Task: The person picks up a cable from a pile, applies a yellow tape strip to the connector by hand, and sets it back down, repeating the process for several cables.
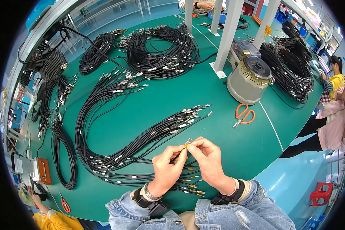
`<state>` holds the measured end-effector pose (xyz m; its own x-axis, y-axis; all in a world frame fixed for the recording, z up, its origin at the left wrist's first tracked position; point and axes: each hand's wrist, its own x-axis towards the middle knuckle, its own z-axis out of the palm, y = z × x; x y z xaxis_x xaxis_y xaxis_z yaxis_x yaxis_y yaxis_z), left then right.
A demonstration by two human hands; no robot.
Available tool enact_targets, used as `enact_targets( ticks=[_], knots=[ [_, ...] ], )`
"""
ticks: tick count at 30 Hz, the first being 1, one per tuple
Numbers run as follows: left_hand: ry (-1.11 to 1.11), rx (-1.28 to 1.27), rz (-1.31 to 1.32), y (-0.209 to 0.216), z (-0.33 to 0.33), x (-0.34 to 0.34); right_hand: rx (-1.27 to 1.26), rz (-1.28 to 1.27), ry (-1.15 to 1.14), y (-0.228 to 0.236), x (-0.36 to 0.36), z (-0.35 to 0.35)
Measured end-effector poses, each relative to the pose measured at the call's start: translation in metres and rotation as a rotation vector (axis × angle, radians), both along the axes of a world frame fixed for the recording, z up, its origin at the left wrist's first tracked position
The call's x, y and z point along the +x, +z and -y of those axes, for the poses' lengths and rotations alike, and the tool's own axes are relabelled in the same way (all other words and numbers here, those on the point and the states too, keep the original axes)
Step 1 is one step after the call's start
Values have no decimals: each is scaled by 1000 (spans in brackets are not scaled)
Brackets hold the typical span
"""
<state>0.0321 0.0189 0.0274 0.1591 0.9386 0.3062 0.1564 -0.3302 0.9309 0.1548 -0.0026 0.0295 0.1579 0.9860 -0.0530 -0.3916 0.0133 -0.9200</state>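
Note:
Close together above the green table, my left hand [167,168] and my right hand [210,160] pinch the end of a black cable. A small silvery connector [189,141] sticks up between my fingertips, with a bit of yellow just below it. Most of that cable is hidden by my fingers. Beside and under my hands lies a curved bundle of black cables [142,143] with white tags. Some of its metal-tipped ends reach out beyond my hands, and others with yellow pieces [191,186] lie beneath my wrists.
Orange-handled scissors [244,115] lie on the green table [172,93] at right, near a grey round machine [249,82] and white metal posts [226,42]. Coiled cables [161,51] fill the far side; another loop [65,153] lies left. Other people sit around the table.

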Motion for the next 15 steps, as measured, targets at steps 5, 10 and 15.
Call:
enact_targets(
  ticks=[5, 10, 15],
  knots=[
    [17, 121, -88, -3, 1, -1, -1, -12, -13, -4, -1, 1],
    [79, 196, -191, -3, 3, 0, -28, -22, -52, -7, -4, 2],
    [115, 378, -316, 0, 0, 0, -14, -37, -31, -5, -3, 3]
  ],
)
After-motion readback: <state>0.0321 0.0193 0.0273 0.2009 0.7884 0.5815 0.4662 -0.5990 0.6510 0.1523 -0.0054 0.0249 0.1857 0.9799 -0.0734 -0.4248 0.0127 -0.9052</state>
